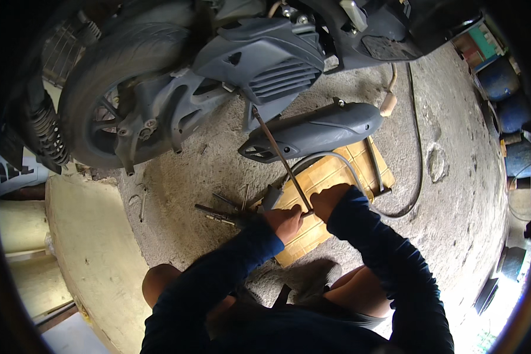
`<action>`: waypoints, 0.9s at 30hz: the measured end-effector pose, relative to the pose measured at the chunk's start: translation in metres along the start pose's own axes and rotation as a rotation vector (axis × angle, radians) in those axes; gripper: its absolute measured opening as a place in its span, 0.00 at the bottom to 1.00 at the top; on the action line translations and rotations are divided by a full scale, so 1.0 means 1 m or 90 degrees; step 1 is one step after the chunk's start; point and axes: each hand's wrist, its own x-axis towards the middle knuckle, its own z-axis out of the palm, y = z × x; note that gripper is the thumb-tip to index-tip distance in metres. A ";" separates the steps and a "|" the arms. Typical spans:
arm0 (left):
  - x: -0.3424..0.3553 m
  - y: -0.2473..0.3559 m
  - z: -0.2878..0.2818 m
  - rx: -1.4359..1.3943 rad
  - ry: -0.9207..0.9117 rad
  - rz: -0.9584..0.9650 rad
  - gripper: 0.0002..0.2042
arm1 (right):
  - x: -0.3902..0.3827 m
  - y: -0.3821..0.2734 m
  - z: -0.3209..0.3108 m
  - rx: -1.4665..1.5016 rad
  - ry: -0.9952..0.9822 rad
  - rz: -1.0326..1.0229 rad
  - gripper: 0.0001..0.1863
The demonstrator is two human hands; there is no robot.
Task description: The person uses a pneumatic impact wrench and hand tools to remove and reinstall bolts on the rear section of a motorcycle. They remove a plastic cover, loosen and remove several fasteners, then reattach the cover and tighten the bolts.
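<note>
A long T-handle wrench (pixel 282 158) runs from my hands up to the lower edge of the scooter's dark grey engine side cover (pixel 259 56). Its tip meets the cover near the bottom corner. My left hand (pixel 285 223) is closed around the left end of the crossbar. The other end is in the grip of my right hand (pixel 330 200), fingers curled and partly hidden. Beyond my hands, a grey plastic shroud (pixel 327 125) lies on the ground below the cover.
Under my hands lies a flattened cardboard sheet (pixel 304 245) with a metal bar tool (pixel 374 162) on it. Several hand tools (pixel 218 215) lie to its left. A hose (pixel 419 147) curves across the concrete at right. The rear wheel (pixel 91 100) stands at upper left, blue drums (pixel 516 112) at far right.
</note>
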 end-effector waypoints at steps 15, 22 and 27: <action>0.005 0.047 0.070 -1.141 0.200 -0.371 0.32 | -0.014 0.003 -0.030 0.474 -0.074 -0.226 0.41; 0.050 0.041 0.077 -1.199 0.034 -0.190 0.41 | -0.044 0.014 -0.004 0.623 -0.105 -0.095 0.26; 0.064 -0.026 0.035 -0.275 0.115 0.178 0.44 | -0.030 -0.012 0.071 0.936 -0.134 0.167 0.38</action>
